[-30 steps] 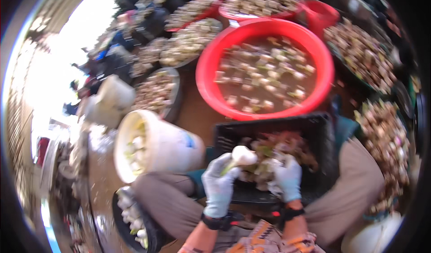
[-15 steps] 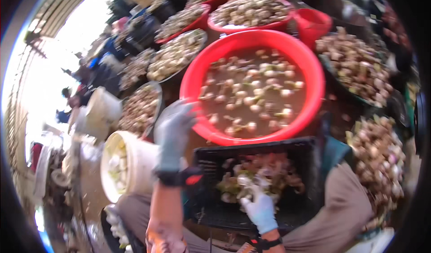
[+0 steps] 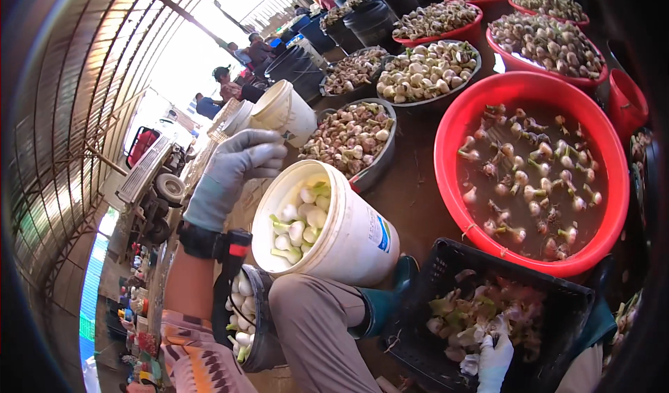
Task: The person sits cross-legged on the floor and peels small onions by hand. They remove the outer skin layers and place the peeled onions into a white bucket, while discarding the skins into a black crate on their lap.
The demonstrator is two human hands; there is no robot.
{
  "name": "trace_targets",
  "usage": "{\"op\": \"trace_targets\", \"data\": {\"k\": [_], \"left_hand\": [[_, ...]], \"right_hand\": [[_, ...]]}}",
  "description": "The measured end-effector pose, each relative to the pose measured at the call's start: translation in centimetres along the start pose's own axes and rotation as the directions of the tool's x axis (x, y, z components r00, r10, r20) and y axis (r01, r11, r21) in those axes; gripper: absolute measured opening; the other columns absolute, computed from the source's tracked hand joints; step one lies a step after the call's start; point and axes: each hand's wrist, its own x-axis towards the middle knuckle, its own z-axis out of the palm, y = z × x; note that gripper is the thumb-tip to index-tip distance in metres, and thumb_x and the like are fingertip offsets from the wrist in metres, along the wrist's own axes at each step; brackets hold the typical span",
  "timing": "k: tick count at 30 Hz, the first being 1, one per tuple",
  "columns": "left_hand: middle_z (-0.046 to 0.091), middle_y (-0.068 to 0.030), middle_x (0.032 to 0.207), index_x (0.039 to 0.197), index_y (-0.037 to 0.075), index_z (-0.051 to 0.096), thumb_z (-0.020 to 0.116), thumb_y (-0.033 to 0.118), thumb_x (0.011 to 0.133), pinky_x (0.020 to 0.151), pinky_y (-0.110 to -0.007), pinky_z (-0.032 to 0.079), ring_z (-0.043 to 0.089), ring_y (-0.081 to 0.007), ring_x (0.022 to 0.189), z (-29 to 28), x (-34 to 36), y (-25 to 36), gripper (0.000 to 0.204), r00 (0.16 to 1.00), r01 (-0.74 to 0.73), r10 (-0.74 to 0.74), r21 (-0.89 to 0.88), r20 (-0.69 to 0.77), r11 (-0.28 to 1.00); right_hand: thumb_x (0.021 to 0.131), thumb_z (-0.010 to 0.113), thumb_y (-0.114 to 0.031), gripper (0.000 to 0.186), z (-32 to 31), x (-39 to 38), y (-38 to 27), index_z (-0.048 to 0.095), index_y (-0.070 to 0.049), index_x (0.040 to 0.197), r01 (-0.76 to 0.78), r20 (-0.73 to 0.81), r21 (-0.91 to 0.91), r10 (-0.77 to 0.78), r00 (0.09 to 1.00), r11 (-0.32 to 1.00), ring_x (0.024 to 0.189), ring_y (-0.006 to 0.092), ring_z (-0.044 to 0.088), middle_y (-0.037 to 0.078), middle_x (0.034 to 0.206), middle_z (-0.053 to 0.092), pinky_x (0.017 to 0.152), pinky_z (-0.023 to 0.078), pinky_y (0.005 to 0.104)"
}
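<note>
My left hand, in a pale grey glove, is raised beside the mouth of a white bucket. Its fingers are loosely bent and apart from the palm, with nothing visible in them. Inside the bucket lie peeled white garlic bulbs with short green stems. My right hand, also gloved, rests in a black plastic crate over a heap of garlic skins and leaves. Its fingers are drawn together; what they hold, if anything, I cannot make out.
A red tub of muddy water with floating garlic stands beyond the crate. Beside my knee is a dark bucket of clean bulbs. Basins of unpeeled garlic spread behind. Several people sit farther off.
My view has swung left, so the tub and crate now appear farther right. My left hand has moved from near the red tub to beside the white bucket. My right hand stays in the crate.
</note>
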Motion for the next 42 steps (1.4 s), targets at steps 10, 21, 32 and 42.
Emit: {"op": "trace_targets", "data": {"k": [10,21,32,42], "left_hand": [[0.071,-0.0059,0.093,0.104,0.001,0.071,0.07,0.006,0.078,0.082,-0.03,0.051,0.063,-0.0129,0.088,-8.0,4.0,-22.1,0.026,0.941,0.115,-0.26,0.517,0.218,0.848],[0.071,-0.0123,0.097,0.104,0.009,0.072,0.064,0.013,0.076,0.085,-0.04,0.051,0.066,-0.0314,0.095,-3.0,6.1,-22.7,0.029,0.82,-0.199,-0.179,0.564,0.544,0.801],[0.064,-0.0181,0.119,0.124,0.009,0.062,0.066,0.016,0.077,0.086,-0.045,0.052,0.063,-0.035,0.107,3.9,8.3,-28.8,0.048,0.554,-0.548,-0.388,0.674,0.736,0.495],[0.068,-0.0203,0.087,0.095,0.001,0.067,0.073,0.031,0.07,0.075,-0.045,0.05,0.066,-0.036,0.081,-3.8,6.6,-21.6,0.039,0.766,-0.588,0.21,0.529,0.608,0.611]], "right_hand": [[0.091,0.061,-0.013,0.018,0.6,-1.4,0.4,0.062,0.004,0.098,-0.049,0.139,-0.163,0.072,0.988,0.985,0.07,0.0172,0.054,0.011,0.078,0.064,0.068,0.048,0.0341],[0.09,0.063,-0.012,0.017,2.4,-0.1,0.6,0.06,0.004,0.094,0.051,0.231,-0.362,0.037,0.972,0.931,0.067,0.0162,0.048,0.008,0.074,0.058,0.064,0.044,0.0327],[0.092,0.061,-0.01,0.022,4.5,-0.3,-1.6,0.062,0.007,0.106,-0.007,0.226,-0.356,0.093,0.97,0.934,0.07,0.0152,0.051,0.008,0.078,0.061,0.066,0.046,0.0316],[0.085,0.065,-0.011,0.018,3.5,-0.5,-1.1,0.064,0.003,0.096,0.081,0.139,-0.242,-0.048,0.989,0.967,0.073,0.025,0.065,0.018,0.08,0.067,0.07,0.051,0.0359]]}}
